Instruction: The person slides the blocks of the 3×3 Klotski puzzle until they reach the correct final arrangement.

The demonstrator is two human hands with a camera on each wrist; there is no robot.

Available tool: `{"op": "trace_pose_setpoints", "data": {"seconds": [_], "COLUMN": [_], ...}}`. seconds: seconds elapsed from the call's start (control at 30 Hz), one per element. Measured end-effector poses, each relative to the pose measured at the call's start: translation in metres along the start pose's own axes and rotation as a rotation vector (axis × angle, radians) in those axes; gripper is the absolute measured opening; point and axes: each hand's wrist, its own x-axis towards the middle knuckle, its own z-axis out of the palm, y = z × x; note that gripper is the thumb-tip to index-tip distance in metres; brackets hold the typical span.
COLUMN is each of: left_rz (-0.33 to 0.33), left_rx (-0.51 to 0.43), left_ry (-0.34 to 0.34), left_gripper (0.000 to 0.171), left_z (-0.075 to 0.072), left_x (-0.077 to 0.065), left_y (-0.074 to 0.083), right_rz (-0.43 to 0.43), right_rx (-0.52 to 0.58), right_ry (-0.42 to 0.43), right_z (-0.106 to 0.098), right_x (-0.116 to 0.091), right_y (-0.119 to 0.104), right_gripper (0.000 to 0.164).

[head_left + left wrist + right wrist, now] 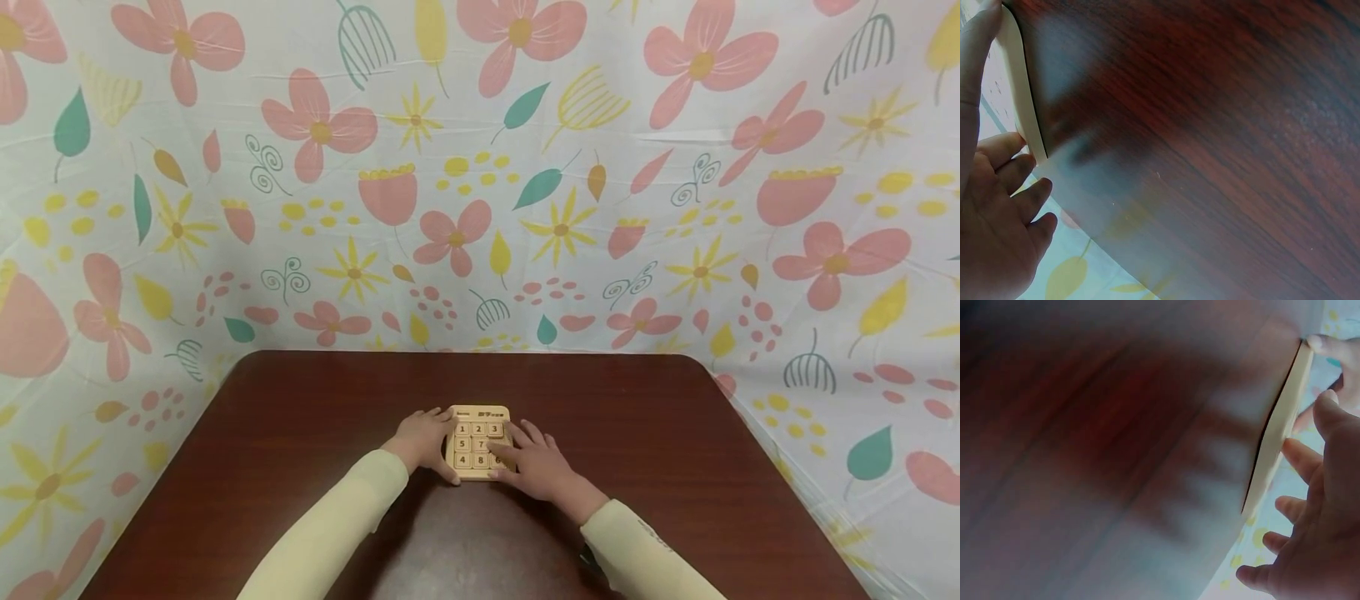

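A pale wooden number puzzle [470, 473] lies between the hands in the head view, its square tiles numbered in three rows. My left hand [425, 439] grips its left side, with thumb at the lower corner and a fingertip near the upper one. The left wrist view shows this left hand [997, 206] spread along the puzzle's edge [1025, 94]. My right hand [542, 467] reaches from the right, one finger extended over the tiles and partly hiding the lower right ones. In the right wrist view its outstretched fingers [1302, 459] meet the puzzle's side [1275, 444].
Under the puzzle is a dark reddish-brown wooden table [337, 383] with a glossy top and rounded far corners. Behind and beside it hangs a white cloth [465, 308] printed with flowers and leaves.
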Motion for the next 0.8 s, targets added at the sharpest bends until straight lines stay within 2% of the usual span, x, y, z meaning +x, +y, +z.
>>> {"op": "trace_pose_setpoints", "data": {"seconds": [0.17,0.33,0.53,0.8], "left_rz": [-0.005,0.006,-0.003,0.004], "left_rx": [-0.004,0.011,0.010,0.013], "left_ry": [-0.005,-0.014,-0.003,-0.007], "left_gripper": [0.109,0.110,0.109,0.109], "left_z": [0.001,0.001,-0.006,-0.001], "left_x": [0.001,0.002,0.000,-0.001], "left_y": [0.000,0.001,0.001,0.000], "right_rz": [0.002,0.016,-0.033,0.012], "right_rx": [0.011,0.051,0.058,-0.010], "right_ry": [-0.009,-0.040,-0.059,0.004], "right_z": [-0.002,-0.007,-0.009,0.004], "right_x": [0.002,-0.017,-0.037,-0.018], "right_y": [-0.006,0.000,0.005,0.008], "right_gripper": [0.054,0.055,0.057,0.057]}}
